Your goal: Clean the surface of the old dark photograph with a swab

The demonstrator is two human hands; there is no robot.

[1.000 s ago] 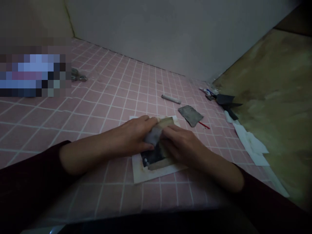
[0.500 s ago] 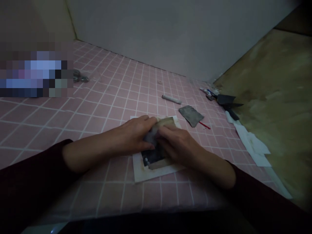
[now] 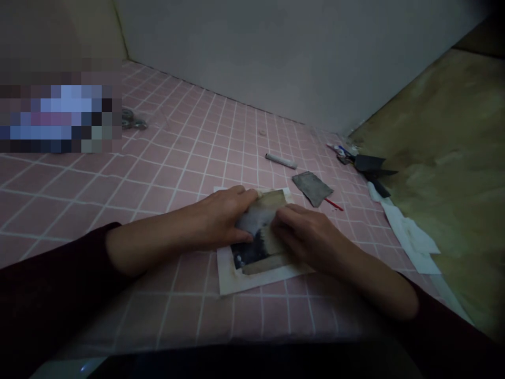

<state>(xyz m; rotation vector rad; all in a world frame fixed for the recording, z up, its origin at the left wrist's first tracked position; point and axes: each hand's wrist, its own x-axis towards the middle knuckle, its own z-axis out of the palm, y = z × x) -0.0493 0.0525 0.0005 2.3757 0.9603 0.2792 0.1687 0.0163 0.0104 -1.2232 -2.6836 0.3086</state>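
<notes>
Our left hand (image 3: 221, 218) lies curled at the far edge of a stained photographic print (image 3: 252, 251), its fingertips on the print. Our right hand (image 3: 305, 237) comes in from the right, with its fingers bent down onto the print's middle. Both hands bear on the print, but we cannot tell whether either one is gripping it. Between them is a pale, soft-looking patch (image 3: 256, 218); we cannot tell whether it is a wad of cloth or part of the picture.

The print lies askew on a white paper sheet (image 3: 225, 273), which rests on a pink tiled surface (image 3: 169, 179). Just beyond the print, to the far right, lie a grey abrasive sheet (image 3: 312, 188) and a small red stick (image 3: 334, 205). Farther away is a grey stick (image 3: 281, 161). At the far right are a small tube (image 3: 339, 151) and dark cut pieces (image 3: 373, 167), with crumpled white tissue (image 3: 410, 237) nearer to us. At the far left is a small metal object (image 3: 134, 122).
</notes>
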